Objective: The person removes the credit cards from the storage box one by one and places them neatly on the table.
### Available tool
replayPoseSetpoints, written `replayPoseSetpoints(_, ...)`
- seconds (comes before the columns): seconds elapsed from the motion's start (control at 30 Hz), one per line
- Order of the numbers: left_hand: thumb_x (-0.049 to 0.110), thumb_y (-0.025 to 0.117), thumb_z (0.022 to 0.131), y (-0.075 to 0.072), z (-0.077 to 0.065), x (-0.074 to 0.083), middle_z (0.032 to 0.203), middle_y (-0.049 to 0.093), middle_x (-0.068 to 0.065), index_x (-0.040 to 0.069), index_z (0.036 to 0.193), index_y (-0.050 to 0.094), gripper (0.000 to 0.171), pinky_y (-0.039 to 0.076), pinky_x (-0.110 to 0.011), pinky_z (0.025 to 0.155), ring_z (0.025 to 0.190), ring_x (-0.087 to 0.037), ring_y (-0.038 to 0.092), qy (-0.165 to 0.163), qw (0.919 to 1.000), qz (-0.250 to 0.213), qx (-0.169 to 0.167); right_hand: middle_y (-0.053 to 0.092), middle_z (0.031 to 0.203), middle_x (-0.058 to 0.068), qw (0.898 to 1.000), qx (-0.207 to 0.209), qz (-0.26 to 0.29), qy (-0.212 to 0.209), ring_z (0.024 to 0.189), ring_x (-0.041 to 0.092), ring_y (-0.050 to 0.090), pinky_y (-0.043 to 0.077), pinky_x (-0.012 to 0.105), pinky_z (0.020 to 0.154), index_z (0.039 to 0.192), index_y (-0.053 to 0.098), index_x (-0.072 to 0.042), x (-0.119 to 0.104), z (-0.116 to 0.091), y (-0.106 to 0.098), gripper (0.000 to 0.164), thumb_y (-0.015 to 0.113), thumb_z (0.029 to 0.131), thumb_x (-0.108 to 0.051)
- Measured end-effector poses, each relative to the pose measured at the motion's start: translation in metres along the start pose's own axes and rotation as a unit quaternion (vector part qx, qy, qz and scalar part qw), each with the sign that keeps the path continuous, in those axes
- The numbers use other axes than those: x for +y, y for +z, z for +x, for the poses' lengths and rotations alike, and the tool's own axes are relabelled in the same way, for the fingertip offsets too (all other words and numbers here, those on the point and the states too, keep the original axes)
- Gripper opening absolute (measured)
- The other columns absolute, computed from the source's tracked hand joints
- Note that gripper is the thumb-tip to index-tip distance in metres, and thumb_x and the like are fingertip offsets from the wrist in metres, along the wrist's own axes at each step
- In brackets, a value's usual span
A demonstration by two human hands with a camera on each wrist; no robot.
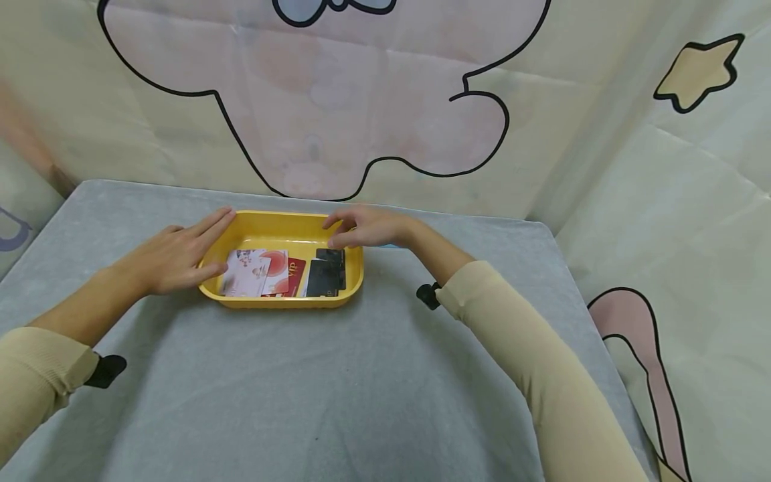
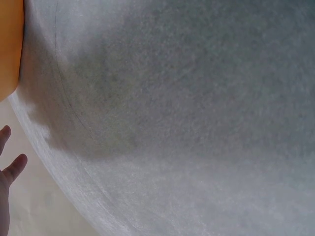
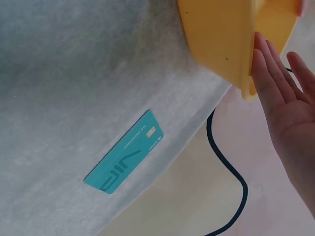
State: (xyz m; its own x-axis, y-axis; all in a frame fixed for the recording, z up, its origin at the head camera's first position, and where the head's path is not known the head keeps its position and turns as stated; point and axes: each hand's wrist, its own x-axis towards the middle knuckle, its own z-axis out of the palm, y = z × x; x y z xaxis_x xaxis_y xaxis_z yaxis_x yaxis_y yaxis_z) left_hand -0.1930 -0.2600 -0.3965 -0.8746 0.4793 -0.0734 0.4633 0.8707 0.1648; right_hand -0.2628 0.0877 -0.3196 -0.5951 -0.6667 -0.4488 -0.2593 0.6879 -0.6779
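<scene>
A yellow tray point(image 1: 283, 303) stands on the cloth-covered table with several cards in it. On its left side lie a white card with a floral print point(image 1: 243, 273), a card with a pink-red round print point(image 1: 277, 264) and a red VIP card point(image 1: 295, 273). Overlapping black cards point(image 1: 323, 278) lie on the right. My left hand point(image 1: 171, 258) rests at the tray's left rim, fingers extended. Over the right back corner reaches my right hand point(image 1: 373, 226), fingers loosely bent and holding nothing; in the right wrist view its fingers point(image 3: 268, 73) lie across the rim.
A teal VIP card point(image 3: 129, 155) lies on the table near its back edge, mostly hidden behind the right hand in the head view. Grey cloth point(image 1: 337, 388) covers the table. A printed curtain point(image 1: 385, 120) hangs right behind it.
</scene>
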Motion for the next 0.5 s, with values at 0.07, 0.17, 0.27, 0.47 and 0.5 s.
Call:
replayPoseSetpoints(0.07, 0.049, 0.049, 0.095, 0.000, 0.000, 0.000, 0.166, 0.010, -0.016, 0.010, 0.161, 0.001, 0.089, 0.034, -0.069, 0.103, 0.128, -0.046, 0.049, -0.001, 1.0000, 0.000, -0.001, 0.061, 0.128, 0.005, 1.000, -0.013, -0.002, 0.004, 0.116, 0.021, 0.058, 0.048, 0.034, 0.100, 0.144, 0.050, -0.011, -0.002, 0.002, 0.001, 0.056, 0.062, 0.095, -0.035)
replayPoseSetpoints(0.17, 0.049, 0.048, 0.096, 0.000, 0.000, 0.000, 0.166, 0.009, -0.016, 0.011, 0.161, 0.000, 0.089, 0.033, -0.069, 0.103, 0.128, -0.046, 0.049, -0.002, 1.0000, -0.001, -0.003, 0.060, 0.131, 0.006, 0.999, -0.034, -0.013, 0.008, 0.117, 0.021, 0.059, 0.048, 0.034, 0.100, 0.145, 0.049, -0.010, -0.006, 0.005, 0.003, 0.056, 0.062, 0.095, -0.033)
replayPoseSetpoints(0.27, 0.049, 0.048, 0.096, -0.001, 0.000, 0.000, 0.166, 0.009, -0.016, 0.010, 0.161, 0.000, 0.089, 0.033, -0.069, 0.103, 0.128, -0.046, 0.050, 0.000, 1.0000, -0.001, -0.004, 0.058, 0.133, 0.006, 0.998, -0.052, -0.032, 0.015, 0.116, 0.019, 0.058, 0.048, 0.033, 0.100, 0.146, 0.048, -0.010, -0.010, 0.008, 0.003, 0.058, 0.062, 0.094, -0.034)
replayPoseSetpoints(0.47, 0.048, 0.048, 0.096, -0.003, -0.001, 0.001, 0.166, 0.010, -0.016, 0.010, 0.161, 0.002, 0.088, 0.034, -0.068, 0.103, 0.126, -0.045, 0.052, 0.004, 1.0000, 0.000, -0.001, 0.059, 0.132, 0.008, 0.995, -0.089, -0.042, 0.029, 0.119, 0.025, 0.056, 0.048, 0.037, 0.102, 0.147, 0.045, -0.009, -0.017, 0.016, 0.004, 0.060, 0.062, 0.095, -0.033)
replayPoseSetpoints(0.5, 0.048, 0.048, 0.096, -0.003, -0.001, 0.001, 0.166, 0.010, -0.016, 0.010, 0.161, 0.002, 0.088, 0.034, -0.068, 0.103, 0.126, -0.045, 0.052, 0.004, 1.0000, -0.001, -0.001, 0.058, 0.133, 0.008, 0.994, -0.096, -0.042, 0.031, 0.120, 0.027, 0.056, 0.048, 0.038, 0.103, 0.147, 0.045, -0.009, -0.018, 0.018, 0.004, 0.060, 0.062, 0.095, -0.033)
